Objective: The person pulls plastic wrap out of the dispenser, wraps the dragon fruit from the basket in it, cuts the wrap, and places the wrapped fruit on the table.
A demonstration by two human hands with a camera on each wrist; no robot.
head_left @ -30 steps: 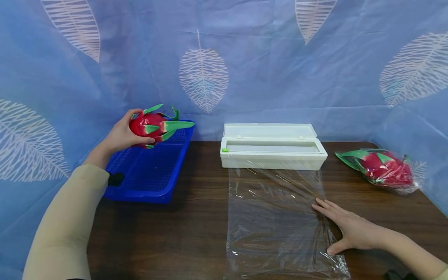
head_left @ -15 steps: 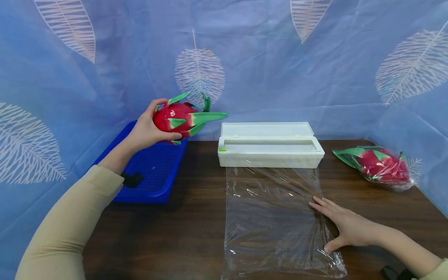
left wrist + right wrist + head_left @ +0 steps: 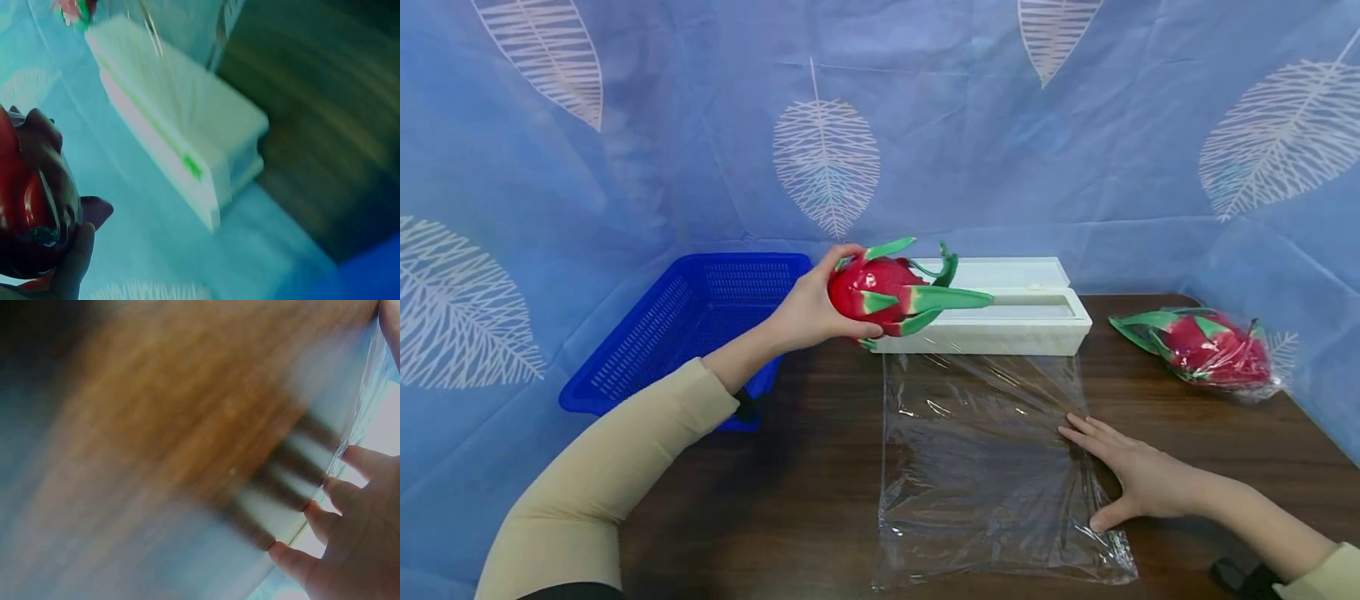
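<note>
My left hand (image 3: pixel 812 307) grips a red dragon fruit (image 3: pixel 872 287) with green scales, its thumb along the near side. The fruit is held up in front of the left end of a white cling film box (image 3: pixel 985 340), hiding part of it. In the left wrist view the dragon fruit (image 3: pixel 37 194) shows at the left edge, the thumb against it. A sheet of clear cling film (image 3: pixel 977 467) runs from the box toward me over the table. My right hand (image 3: pixel 1150 475) lies spread at the film's right edge, fingers straight, fingertips touching it.
A blue plastic basket (image 3: pixel 700 283) stands at the left, partly behind my left forearm. At the right lies another dragon fruit (image 3: pixel 1210 346) wrapped in film. The box lid (image 3: pixel 1015 272) is raised. A blue leaf-print cloth (image 3: pixel 925 150) hangs behind the brown table (image 3: pixel 820 500).
My left hand has carried the dragon fruit rightward, from over the blue basket to in front of the cling film box. The right hand has stayed on the film.
</note>
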